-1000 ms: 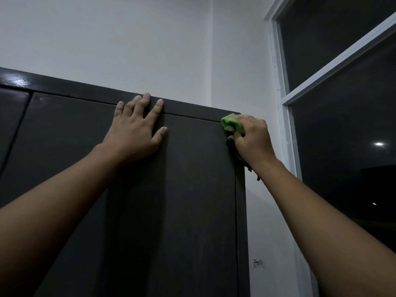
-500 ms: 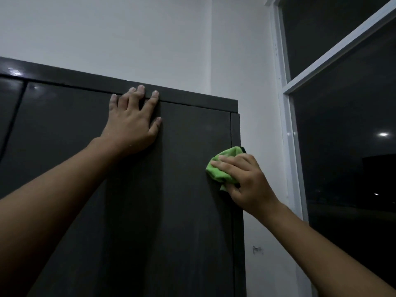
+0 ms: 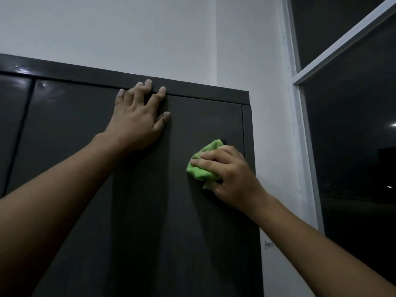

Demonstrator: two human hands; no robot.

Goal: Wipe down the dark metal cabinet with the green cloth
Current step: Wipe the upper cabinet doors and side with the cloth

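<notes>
White walls (image 3: 150,39) meet a dark window (image 3: 353,146) on the right, with the dark metal cabinet (image 3: 85,168) standing in the corner. Left hand (image 3: 137,121) lies flat near its top edge, fingers spread apart. Right hand (image 3: 231,174) presses the bunched green cloth (image 3: 201,168) against the door's right side, fingers curled over it.

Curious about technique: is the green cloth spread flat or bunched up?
Bunched up: the green cloth is a crumpled wad gripped by the right hand against the cabinet.
</notes>
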